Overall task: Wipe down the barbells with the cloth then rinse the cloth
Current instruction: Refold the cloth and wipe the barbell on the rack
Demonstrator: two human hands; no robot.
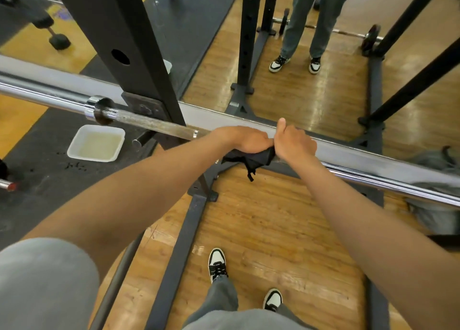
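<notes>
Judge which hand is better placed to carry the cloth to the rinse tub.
Left, probably. The left hand grips the black cloth on the barbell, and the white tub sits on its side.

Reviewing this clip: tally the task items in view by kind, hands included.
Barbell on the rack: 1
Black cloth: 1
White tub of water: 1
Hands, left hand and right hand, both gripping the cloth: 2
Total: 5

rack upright [139,63] blocks barbell [373,170] leftward
</notes>
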